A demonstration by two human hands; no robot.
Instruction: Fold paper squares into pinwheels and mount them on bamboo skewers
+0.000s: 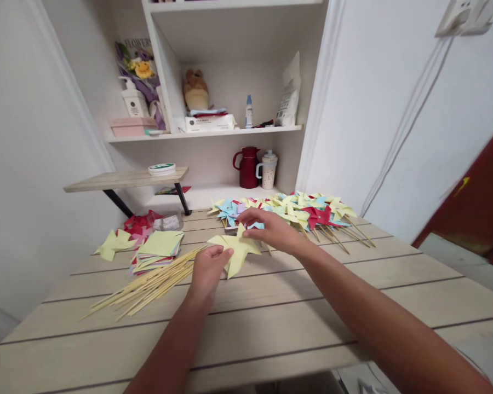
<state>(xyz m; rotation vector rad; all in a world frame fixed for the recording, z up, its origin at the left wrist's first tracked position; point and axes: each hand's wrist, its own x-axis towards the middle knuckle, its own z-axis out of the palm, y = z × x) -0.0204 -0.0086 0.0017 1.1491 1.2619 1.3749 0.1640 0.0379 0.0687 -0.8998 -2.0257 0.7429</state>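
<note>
Both forearms reach in from the near edge of the table (271, 328), over its pale planks. At their far end, the left hand (207, 269) pinches the lower left edge of a yellow paper pinwheel (237, 250) between thumb and fingers, holding it just above the tabletop. The right hand (271, 229) lies over the pinwheel's upper right part, fingers spread and pressing its folded points near the middle; it is not closed around anything.

Just left of the left hand, a loose bundle of thin wooden sticks (156, 282) fans out across the planks. Beyond the sticks sits a stack of cut paper squares (158, 249), yellow on top, with a separate yellow piece (113, 244) farther left and red paper shapes (139, 224) behind it. Past the right hand, a heap of finished pinwheels (299, 210) in yellow, blue and red lies with its sticks pointing right. On the low shelf behind them stand a dark red jug (248, 167) and a pale lidded mug (268, 169).
</note>
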